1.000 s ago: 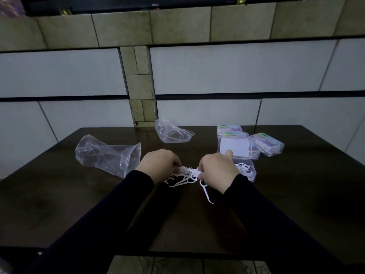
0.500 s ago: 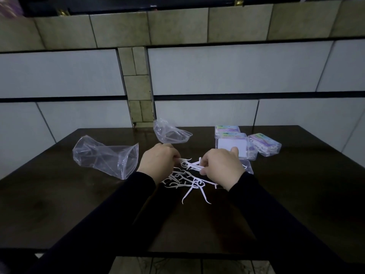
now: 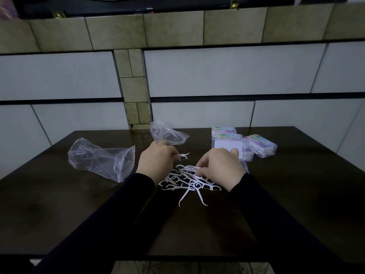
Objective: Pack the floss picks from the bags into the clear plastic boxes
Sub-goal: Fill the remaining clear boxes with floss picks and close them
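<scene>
We count two clear plastic bags, one large (image 3: 102, 161) and one small (image 3: 167, 134), on the dark surface (image 3: 59, 214). Four clear plastic boxes (image 3: 229, 149) cluster at right. The loose floss picks (image 3: 187, 180) overlap too much for us to count.

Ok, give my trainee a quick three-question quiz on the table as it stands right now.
1. True or false: both zip bags, the large bag and the small bag, lie on the table with no picks visible inside.
2. What does the left hand pinch?
A. a bag
B. a floss pick
C. a box lid
3. Fill in: the loose pile of picks lies ____ the two hands, under the right hand.

Key: 1 true; 2 B; 3 between.
</scene>
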Action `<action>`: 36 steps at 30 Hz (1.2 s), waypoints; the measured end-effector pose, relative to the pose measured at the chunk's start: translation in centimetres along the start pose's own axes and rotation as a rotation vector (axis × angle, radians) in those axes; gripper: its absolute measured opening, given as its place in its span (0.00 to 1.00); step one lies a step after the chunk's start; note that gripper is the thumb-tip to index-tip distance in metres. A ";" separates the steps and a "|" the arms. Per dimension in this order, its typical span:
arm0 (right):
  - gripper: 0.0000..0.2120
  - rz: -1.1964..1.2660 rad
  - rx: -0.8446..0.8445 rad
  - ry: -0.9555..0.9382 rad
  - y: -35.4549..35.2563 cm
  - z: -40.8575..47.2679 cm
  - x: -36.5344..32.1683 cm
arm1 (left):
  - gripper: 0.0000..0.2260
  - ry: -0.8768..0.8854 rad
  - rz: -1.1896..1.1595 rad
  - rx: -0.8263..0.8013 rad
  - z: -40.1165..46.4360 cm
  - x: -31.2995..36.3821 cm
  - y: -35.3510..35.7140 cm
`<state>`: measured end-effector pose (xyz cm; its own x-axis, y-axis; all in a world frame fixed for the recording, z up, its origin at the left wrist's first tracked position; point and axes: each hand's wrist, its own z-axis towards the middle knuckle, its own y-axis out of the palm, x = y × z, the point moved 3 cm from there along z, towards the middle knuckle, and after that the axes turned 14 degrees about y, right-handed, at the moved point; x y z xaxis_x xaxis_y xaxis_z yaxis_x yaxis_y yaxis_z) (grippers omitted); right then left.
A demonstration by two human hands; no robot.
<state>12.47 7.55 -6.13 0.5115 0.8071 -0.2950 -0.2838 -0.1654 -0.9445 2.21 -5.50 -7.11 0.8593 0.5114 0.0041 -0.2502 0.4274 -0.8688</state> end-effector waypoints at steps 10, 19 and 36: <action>0.05 0.106 -0.056 0.024 -1.4 0.6 2.2 | 0.08 -0.003 -0.088 0.141 0.9 1.8 0.1; 0.06 0.141 -0.062 0.048 -2.2 1.0 4.6 | 0.08 -0.025 -0.223 0.188 2.8 4.3 0.1; 0.12 0.049 -0.161 0.106 -1.4 2.7 9.7 | 0.07 0.083 -0.480 -0.056 6.0 8.4 4.2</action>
<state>15.69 17.15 -7.27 0.5855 0.7329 -0.3464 -0.1813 -0.2981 -0.9372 5.67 5.07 -7.76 0.9051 0.2040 0.3731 0.2056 0.5581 -0.8039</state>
